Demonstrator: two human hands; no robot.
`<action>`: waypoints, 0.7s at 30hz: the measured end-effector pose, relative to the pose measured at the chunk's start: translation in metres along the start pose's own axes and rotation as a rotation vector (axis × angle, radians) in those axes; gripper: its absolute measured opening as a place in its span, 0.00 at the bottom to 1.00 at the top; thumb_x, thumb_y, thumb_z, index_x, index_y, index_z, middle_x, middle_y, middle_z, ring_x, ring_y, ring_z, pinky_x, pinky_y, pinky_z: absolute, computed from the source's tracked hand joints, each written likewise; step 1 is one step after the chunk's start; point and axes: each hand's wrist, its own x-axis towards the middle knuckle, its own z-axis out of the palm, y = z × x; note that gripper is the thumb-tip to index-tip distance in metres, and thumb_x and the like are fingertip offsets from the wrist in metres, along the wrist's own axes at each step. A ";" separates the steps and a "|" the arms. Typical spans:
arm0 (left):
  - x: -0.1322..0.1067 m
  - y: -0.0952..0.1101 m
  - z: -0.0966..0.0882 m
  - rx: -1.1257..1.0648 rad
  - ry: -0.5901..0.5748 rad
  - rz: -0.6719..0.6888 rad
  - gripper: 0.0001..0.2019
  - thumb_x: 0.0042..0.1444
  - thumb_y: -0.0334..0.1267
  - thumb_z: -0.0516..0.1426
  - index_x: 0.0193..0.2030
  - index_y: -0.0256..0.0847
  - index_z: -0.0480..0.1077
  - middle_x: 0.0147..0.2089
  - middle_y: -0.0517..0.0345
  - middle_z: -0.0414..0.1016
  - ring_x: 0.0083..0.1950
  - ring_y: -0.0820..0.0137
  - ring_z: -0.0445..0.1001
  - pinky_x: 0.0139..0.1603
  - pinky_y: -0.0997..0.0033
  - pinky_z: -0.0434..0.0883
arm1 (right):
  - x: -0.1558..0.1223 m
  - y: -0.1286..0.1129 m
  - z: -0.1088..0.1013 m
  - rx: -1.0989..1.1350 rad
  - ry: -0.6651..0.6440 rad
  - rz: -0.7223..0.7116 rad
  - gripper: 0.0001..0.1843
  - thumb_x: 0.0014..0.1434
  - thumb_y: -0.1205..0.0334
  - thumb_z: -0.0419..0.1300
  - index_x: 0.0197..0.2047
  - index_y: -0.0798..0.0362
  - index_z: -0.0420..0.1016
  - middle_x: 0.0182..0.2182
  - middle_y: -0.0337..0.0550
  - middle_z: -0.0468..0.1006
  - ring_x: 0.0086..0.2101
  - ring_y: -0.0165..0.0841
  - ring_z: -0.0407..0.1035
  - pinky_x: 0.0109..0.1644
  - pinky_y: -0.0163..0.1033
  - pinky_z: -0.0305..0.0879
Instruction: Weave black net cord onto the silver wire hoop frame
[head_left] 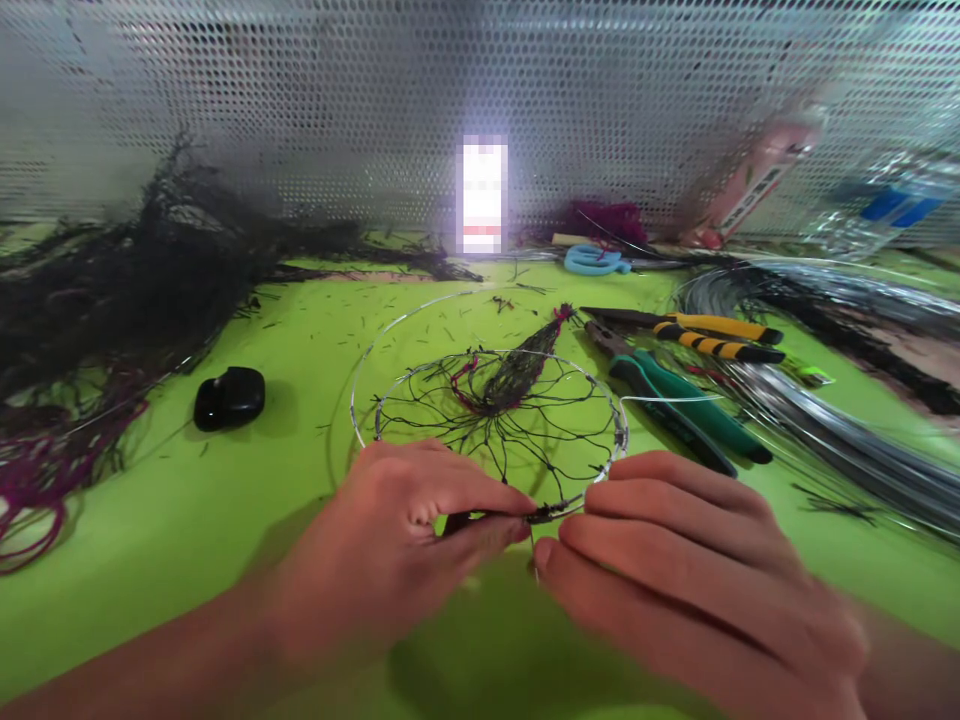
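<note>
In front of me a round wire hoop [616,415] carries a black net [517,378] tied around its rim. The net gathers into a bunch at the centre, with a magenta cord [459,382] by it. My left hand [405,535] pinches the hoop's near rim between thumb and fingers. Just to the right, my right hand [690,560] is closed over the near right part of the rim, fingers bent together. A short thin strand [535,560] hangs down between the two hands. The fingers partly hide the rim.
Green-handled pliers [675,410] and yellow-and-black pliers [705,335] lie right of the hoop. Farther right is a coil of wire [847,430]. Black netting [112,300] is heaped left, near a black case [229,398]. Blue-handled scissors [596,260] and a lit phone [482,195] are behind.
</note>
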 end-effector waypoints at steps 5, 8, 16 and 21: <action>0.000 -0.004 0.007 0.058 -0.036 0.071 0.09 0.64 0.29 0.60 0.36 0.45 0.81 0.33 0.67 0.84 0.32 0.74 0.77 0.40 0.70 0.70 | -0.004 0.007 0.005 0.070 -0.065 -0.066 0.09 0.60 0.76 0.61 0.39 0.54 0.78 0.30 0.42 0.82 0.28 0.36 0.73 0.29 0.45 0.72; 0.000 -0.005 0.010 0.074 -0.035 0.110 0.10 0.65 0.28 0.60 0.35 0.44 0.80 0.31 0.68 0.82 0.31 0.75 0.76 0.42 0.71 0.70 | 0.001 0.010 0.005 0.150 -0.108 0.016 0.09 0.62 0.76 0.61 0.37 0.53 0.78 0.29 0.41 0.80 0.28 0.34 0.72 0.32 0.44 0.73; -0.002 -0.005 0.013 0.131 0.018 0.167 0.09 0.66 0.30 0.60 0.34 0.42 0.78 0.29 0.68 0.81 0.25 0.77 0.72 0.46 0.69 0.72 | 0.014 0.015 0.006 0.399 -0.220 0.496 0.07 0.64 0.67 0.64 0.33 0.49 0.77 0.28 0.31 0.79 0.28 0.26 0.71 0.30 0.33 0.66; -0.003 -0.006 0.014 0.231 0.066 0.240 0.07 0.66 0.30 0.60 0.36 0.42 0.78 0.31 0.68 0.82 0.26 0.77 0.74 0.49 0.70 0.73 | 0.019 0.013 0.006 0.390 -0.231 0.675 0.09 0.65 0.63 0.62 0.31 0.48 0.76 0.27 0.28 0.79 0.29 0.25 0.72 0.33 0.31 0.67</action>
